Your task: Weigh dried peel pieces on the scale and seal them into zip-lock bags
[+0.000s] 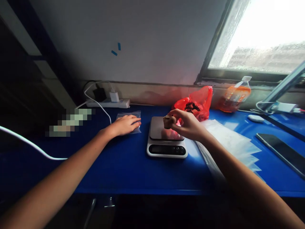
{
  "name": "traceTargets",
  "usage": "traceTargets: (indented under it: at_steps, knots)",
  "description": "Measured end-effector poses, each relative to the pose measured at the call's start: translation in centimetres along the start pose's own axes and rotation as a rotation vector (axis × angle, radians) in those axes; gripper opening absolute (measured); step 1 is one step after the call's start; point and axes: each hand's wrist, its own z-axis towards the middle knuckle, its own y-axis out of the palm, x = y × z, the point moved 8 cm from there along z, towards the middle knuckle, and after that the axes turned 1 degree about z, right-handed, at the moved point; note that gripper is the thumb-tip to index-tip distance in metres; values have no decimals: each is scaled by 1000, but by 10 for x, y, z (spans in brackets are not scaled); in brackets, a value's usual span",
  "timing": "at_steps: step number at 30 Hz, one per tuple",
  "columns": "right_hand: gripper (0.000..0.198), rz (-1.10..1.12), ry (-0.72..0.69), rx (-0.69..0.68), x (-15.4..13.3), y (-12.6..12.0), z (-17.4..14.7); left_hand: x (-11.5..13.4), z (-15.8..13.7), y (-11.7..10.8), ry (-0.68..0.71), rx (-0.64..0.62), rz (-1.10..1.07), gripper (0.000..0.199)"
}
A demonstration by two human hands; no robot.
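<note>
In the head view my left hand (127, 124) lies flat with fingers stretched out on a small clear plastic bag (138, 114) on the blue table. Above the plate of a white kitchen scale (152, 153), my right hand (188, 124) pinches a small brown lump (168, 121) with a pale patch, perhaps a dried mushroom. The scale's display is dark, with no reading I can make out. Just behind my right hand sits an open red plastic bag (205, 101) with dark brown pieces (192, 106) inside.
Fanned clear plastic bags (233, 143) lie right of the scale, partly under my right forearm. Further right are a phone (283, 152) and a metal post (286, 82). A drink bottle (235, 95) and a power strip (100, 103) stand along the wall; white cables (35, 144) cross the left side.
</note>
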Motion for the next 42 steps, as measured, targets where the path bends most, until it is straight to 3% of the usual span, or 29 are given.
traceTargets:
  at_steps: [12,18,25,33,36,40,42]
  knots:
    - [20,-66,-6,-70,6,7,0,1,-9,-4,-2,-86,9,60]
    - [21,-29,87,-97,8,12,0,-3,-6,1,-10,-72,11,63]
    - [31,-257,62,147,1,-8,-1,-1,-8,-1,19,-40,7,64]
    - [22,-267,-2,178,0,-15,-2,1,-7,-2,39,11,17,61]
    - [23,-262,-8,173,1,-14,-2,14,-15,-26,73,182,5,54]
    - [23,-283,-15,177,-1,-15,-3,53,-68,-86,192,619,-116,34]
    - [23,-290,-17,193,-3,-17,-2,76,-96,-97,276,655,-175,31]
